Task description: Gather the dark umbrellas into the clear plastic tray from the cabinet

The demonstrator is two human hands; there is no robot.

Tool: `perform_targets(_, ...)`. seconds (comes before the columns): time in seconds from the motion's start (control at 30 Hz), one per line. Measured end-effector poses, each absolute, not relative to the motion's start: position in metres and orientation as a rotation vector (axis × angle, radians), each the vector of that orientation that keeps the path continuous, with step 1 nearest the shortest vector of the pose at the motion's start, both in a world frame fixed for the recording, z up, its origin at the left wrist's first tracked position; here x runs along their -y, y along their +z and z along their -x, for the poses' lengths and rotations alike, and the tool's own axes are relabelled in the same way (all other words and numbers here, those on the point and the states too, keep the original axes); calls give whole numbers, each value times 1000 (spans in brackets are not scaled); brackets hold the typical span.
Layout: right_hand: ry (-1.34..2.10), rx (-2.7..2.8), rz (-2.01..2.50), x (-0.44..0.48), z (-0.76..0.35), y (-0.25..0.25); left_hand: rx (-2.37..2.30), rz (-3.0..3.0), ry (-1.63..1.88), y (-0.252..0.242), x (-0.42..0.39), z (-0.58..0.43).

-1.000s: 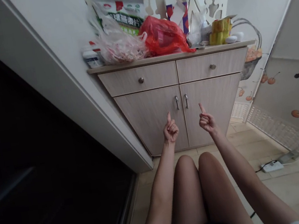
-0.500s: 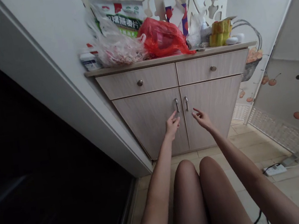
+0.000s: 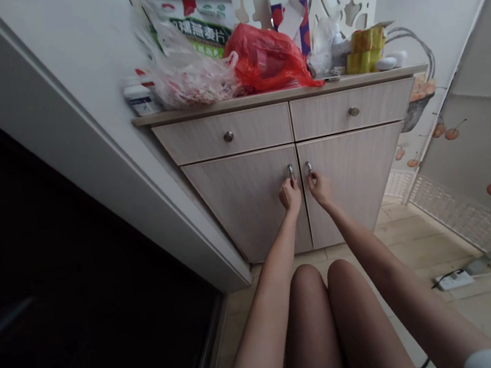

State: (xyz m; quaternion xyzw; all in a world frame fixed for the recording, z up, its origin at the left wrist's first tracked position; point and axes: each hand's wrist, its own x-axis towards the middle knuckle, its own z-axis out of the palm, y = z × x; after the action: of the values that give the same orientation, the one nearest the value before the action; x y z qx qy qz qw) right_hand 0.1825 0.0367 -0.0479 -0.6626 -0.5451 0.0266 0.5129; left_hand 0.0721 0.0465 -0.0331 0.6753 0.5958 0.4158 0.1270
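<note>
A pale wood-grain cabinet stands before me, its left door (image 3: pixel 248 202) and right door (image 3: pixel 351 180) both closed. My left hand (image 3: pixel 290 194) is closed on the lower part of the left metal door handle (image 3: pixel 290 170). The right metal door handle (image 3: pixel 309 167) is gripped low down by my right hand (image 3: pixel 319 187), whose fingers are pinched around it. Only the upper ends of both handles show above the fingers. Above the doors are two shut drawers with round knobs, the left knob (image 3: pixel 228 136) and the right knob (image 3: pixel 353 111).
On the cabinet top lie a red plastic bag (image 3: pixel 268 57), a clear plastic bag (image 3: pixel 197 80), a printed food pouch (image 3: pixel 198 25) and a yellow package (image 3: pixel 364 49). A white power strip (image 3: pixel 454 280) rests on the floor at right. A dark panel (image 3: pixel 52 250) fills the left side.
Both hands have moved inward and slightly up from below the handles. Their fingers, spread before, have closed on the two door handles. The doors look unmoved.
</note>
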Motion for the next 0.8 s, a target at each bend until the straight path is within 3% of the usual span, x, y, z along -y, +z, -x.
perform_targets(0.37, -13, 1302, 1568, 126, -222, -66, -1601, -1974, 1557, -65, 56, -2)
perform_targets(0.8, -280, 1026, 1847, 272, -330, -74, -1966, -1465, 2113, -99, 140, 149)
